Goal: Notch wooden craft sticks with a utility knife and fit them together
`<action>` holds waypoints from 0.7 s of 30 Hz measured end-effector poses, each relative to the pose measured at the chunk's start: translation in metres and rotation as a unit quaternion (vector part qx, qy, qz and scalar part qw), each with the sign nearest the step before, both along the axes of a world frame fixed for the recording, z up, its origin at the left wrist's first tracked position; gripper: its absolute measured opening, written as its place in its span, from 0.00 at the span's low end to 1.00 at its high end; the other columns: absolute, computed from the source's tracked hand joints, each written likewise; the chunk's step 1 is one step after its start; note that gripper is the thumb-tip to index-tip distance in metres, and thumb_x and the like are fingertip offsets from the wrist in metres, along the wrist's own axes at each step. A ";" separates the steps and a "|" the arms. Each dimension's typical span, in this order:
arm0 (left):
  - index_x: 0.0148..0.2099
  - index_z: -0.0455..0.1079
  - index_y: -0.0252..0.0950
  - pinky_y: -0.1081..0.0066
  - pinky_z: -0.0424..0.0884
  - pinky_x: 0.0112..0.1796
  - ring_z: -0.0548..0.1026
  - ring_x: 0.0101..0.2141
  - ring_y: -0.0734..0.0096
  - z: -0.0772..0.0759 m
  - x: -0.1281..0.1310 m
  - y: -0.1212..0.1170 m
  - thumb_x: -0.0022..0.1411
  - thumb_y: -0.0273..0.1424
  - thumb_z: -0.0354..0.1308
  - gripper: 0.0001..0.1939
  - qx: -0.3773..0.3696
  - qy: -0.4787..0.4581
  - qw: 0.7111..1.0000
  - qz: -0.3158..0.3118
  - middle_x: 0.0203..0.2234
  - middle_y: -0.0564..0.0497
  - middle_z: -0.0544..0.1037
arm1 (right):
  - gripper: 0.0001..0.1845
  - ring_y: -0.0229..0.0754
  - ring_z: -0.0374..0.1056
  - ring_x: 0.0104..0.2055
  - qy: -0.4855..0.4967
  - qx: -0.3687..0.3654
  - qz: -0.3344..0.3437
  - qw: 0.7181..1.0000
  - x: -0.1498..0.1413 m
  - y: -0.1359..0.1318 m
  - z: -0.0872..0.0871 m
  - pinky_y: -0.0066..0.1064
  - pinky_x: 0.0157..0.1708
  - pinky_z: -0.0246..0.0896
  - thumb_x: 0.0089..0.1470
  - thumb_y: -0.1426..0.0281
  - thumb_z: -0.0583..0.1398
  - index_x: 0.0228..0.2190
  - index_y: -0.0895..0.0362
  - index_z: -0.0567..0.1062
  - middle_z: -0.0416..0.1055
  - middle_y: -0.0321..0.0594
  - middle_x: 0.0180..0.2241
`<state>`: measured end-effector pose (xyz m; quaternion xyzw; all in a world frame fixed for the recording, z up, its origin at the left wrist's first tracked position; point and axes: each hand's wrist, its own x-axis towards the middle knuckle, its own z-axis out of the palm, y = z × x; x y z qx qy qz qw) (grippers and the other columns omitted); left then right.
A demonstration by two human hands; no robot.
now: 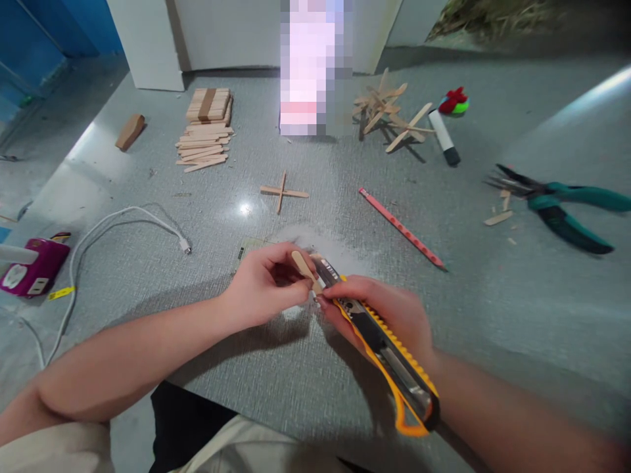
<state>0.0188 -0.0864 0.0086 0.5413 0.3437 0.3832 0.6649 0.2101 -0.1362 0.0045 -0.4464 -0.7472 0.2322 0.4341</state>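
Note:
My left hand (266, 282) pinches a wooden craft stick (304, 266) between thumb and fingers, its rounded end pointing up. My right hand (389, 305) is wrapped round a yellow and black utility knife (384, 345). The knife's blade end lies close against the stick, and my right thumb and a fingertip touch the stick's lower end. Whether the blade cuts into the wood cannot be made out. Pale dust lies on the table (236, 374) just beyond my hands. Farther off, two sticks form a small cross (283, 192).
Stacked craft sticks (207, 125) lie at the back left, crossed sticks (379, 105) at the back right. A pink pencil (401, 228), a marker (442, 135) and teal pliers (555, 203) are on the right. A white cable (73, 276) and purple adapter (34, 266) sit left.

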 end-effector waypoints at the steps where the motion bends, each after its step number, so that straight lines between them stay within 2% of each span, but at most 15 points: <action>1: 0.36 0.73 0.35 0.74 0.76 0.37 0.78 0.33 0.77 0.001 -0.001 0.001 0.57 0.25 0.66 0.05 -0.006 0.005 1.000 -0.002 0.32 0.52 0.79 | 0.07 0.37 0.73 0.22 -0.002 -0.001 -0.002 1.000 0.000 0.000 0.000 0.28 0.23 0.67 0.59 0.74 0.63 0.36 0.49 0.72 0.76 0.30 0.25; 5: 0.39 0.75 0.34 0.73 0.76 0.36 0.78 0.30 0.76 0.000 -0.004 0.009 0.63 0.34 0.66 0.08 -0.029 0.035 0.999 0.001 0.29 0.52 0.79 | 0.04 0.37 0.72 0.22 -0.030 0.000 -0.026 0.999 0.002 0.002 -0.002 0.28 0.23 0.68 0.59 0.70 0.64 0.35 0.50 0.73 0.77 0.31 0.25; 9: 0.42 0.74 0.34 0.75 0.76 0.33 0.78 0.30 0.77 -0.004 -0.008 0.013 0.60 0.33 0.69 0.11 -0.045 0.076 0.996 0.012 0.30 0.52 0.79 | 0.04 0.38 0.74 0.24 -0.034 0.024 -0.073 0.997 0.007 -0.003 -0.002 0.30 0.24 0.69 0.60 0.68 0.64 0.39 0.50 0.73 0.78 0.33 0.27; 13: 0.42 0.75 0.33 0.76 0.77 0.35 0.78 0.30 0.77 -0.005 -0.009 0.013 0.63 0.35 0.66 0.10 -0.049 0.097 0.994 0.001 0.30 0.51 0.79 | 0.10 0.44 0.75 0.25 -0.041 0.075 -0.128 0.988 0.010 -0.015 -0.001 0.36 0.24 0.70 0.58 0.68 0.62 0.43 0.49 0.72 0.78 0.37 0.30; 15: 0.40 0.75 0.32 0.77 0.77 0.34 0.77 0.29 0.79 -0.004 -0.008 0.014 0.65 0.36 0.64 0.10 -0.043 0.104 0.994 -0.006 0.29 0.51 0.78 | 0.13 0.47 0.76 0.26 -0.057 0.093 -0.094 0.990 0.009 -0.017 0.001 0.39 0.23 0.71 0.55 0.69 0.61 0.44 0.48 0.71 0.77 0.38 0.28; 18: 0.37 0.75 0.32 0.78 0.76 0.34 0.76 0.28 0.80 -0.001 -0.007 0.013 0.66 0.35 0.62 0.10 -0.029 0.117 0.993 -0.011 0.27 0.52 0.78 | 0.17 0.45 0.75 0.23 -0.065 0.102 -0.013 0.993 0.006 -0.014 0.004 0.38 0.23 0.71 0.54 0.76 0.61 0.44 0.48 0.70 0.74 0.34 0.24; 21: 0.37 0.74 0.32 0.78 0.75 0.33 0.76 0.28 0.79 -0.001 -0.007 0.013 0.66 0.34 0.61 0.09 -0.013 0.130 0.991 -0.012 0.27 0.51 0.78 | 0.18 0.43 0.74 0.22 -0.063 0.115 0.011 0.991 0.003 -0.009 0.005 0.35 0.23 0.71 0.54 0.78 0.60 0.44 0.49 0.69 0.75 0.34 0.24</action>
